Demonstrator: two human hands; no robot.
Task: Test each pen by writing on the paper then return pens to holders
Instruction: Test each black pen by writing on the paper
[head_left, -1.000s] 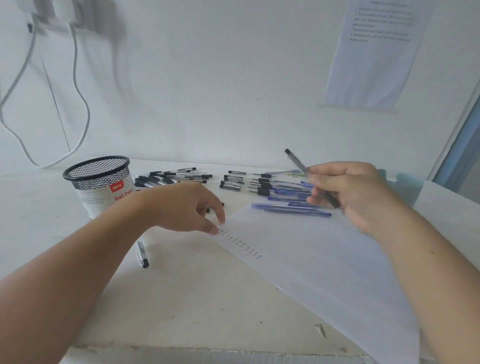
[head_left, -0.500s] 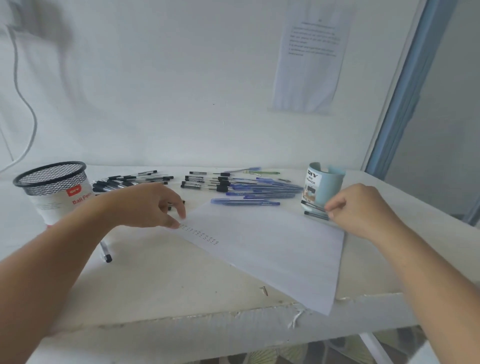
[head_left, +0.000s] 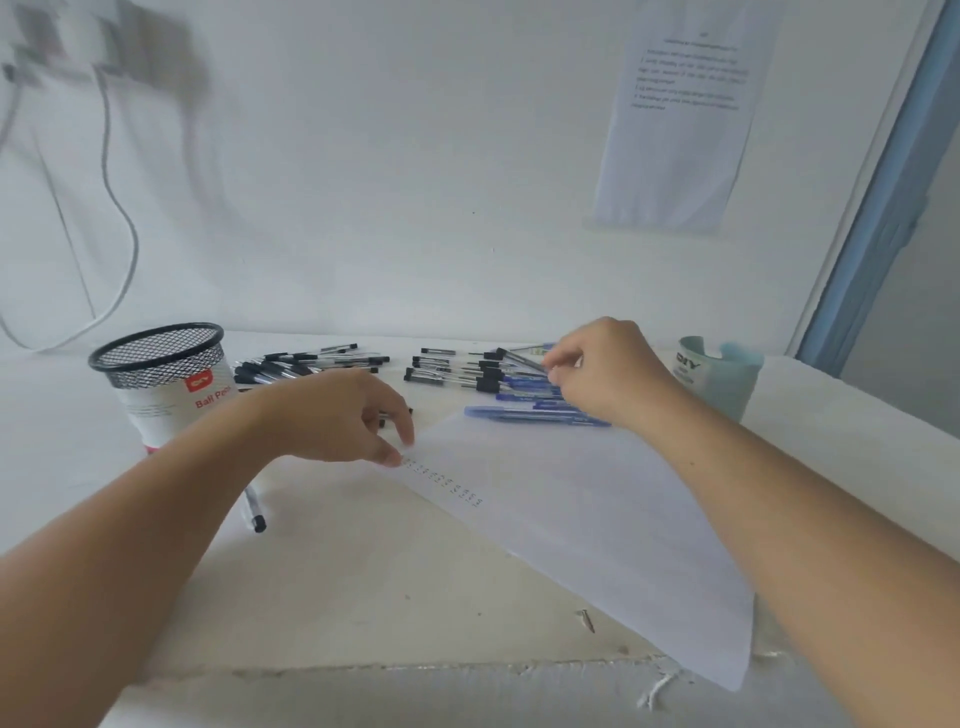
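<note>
The black mesh holder (head_left: 156, 358) stands at 9 o'clock on the desk (head_left: 363, 571); its inside does not show from this angle. The pale blue cup (head_left: 719, 382) sits at 3 o'clock (blurred, contents unclear). Between them, at 12 o'clock, lie the black-capped pens (head_left: 317, 361) and the blue pens (head_left: 535, 415), the latter touching the far edge of the paper (head_left: 597, 519). A lone pen (head_left: 254, 512) lies at 8 o'clock, partly under the left forearm.

The left hand (head_left: 337, 415) presses its fingers (head_left: 392, 457) on the paper's near-left corner, just beside the rows of test marks. The right hand (head_left: 608, 374) pinches a slanted pen (head_left: 519, 359) above the pile.

Half a second ago the right hand was down by the blue cup; now it is over the pens at 12 o'clock. The left hand has stayed on the corner.
</note>
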